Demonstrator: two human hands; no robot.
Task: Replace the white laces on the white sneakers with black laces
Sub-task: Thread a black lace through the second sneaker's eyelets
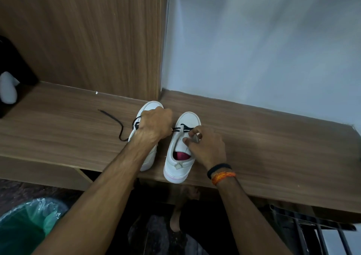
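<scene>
Lacing in progress on wooden shelf [263, 137]: two white sneakers side by side, toes toward back panel, heels near front edge.

Right sneaker [180, 157] – black lace [182, 128] threaded across front eyelets only, rest of eyelets bare, pink-red lining visible in opening. Left hand [154, 125] reaching over left sneaker [150, 106], fingers curled, pinching lace end at right sneaker's left side. Right hand [207, 147] at right sneaker's right edge by tongue, fingers curled & pinching something greyish; blurred, can't tell if lace or eyelet flap. Black band + orange thread on right wrist.

Left sneaker mostly hidden under left hand/forearm. Second black lace [117, 123] trailing from its front area leftward across shelf, loose end lying well apart from shoe.

Also in view: green-lined bin [25, 225] lower left on floor, black-and-white object [8, 87] at far left of shelf, wood panel [88, 30] behind, pale wall [263, 40] to right.
</scene>
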